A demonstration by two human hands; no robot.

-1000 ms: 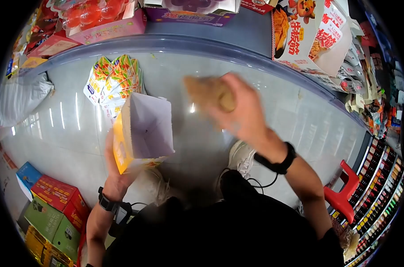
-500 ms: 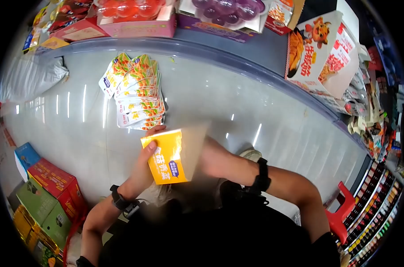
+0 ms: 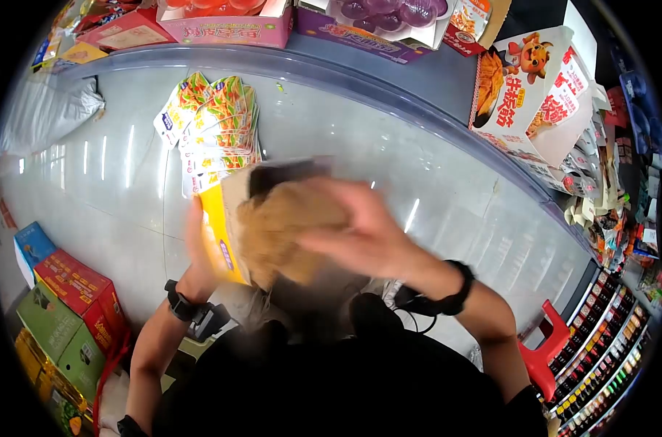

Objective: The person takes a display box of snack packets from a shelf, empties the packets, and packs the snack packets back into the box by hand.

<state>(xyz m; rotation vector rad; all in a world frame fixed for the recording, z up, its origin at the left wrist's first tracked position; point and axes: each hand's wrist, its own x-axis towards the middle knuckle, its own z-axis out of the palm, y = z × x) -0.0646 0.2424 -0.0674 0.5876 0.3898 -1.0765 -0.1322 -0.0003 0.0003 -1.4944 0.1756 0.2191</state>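
A yellow carton [image 3: 218, 227] was gripped by the left hand [image 3: 197, 244], a blurred brown wad [image 3: 281, 227] alongside by the half-curled right hand [image 3: 363, 231].

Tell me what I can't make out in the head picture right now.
In the head view:
Brown item: blurred, identity unclear.
Yellow box: inside partly hidden by the brown item.
Left hand: fingers blurred, partly hidden by the box.
Red balls: cut off by the top edge.

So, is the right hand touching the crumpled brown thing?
Touching. The head view shows the right hand on the crumpled brown thing, its thumb and fingers overlapping it with no gap, though both are blurred.
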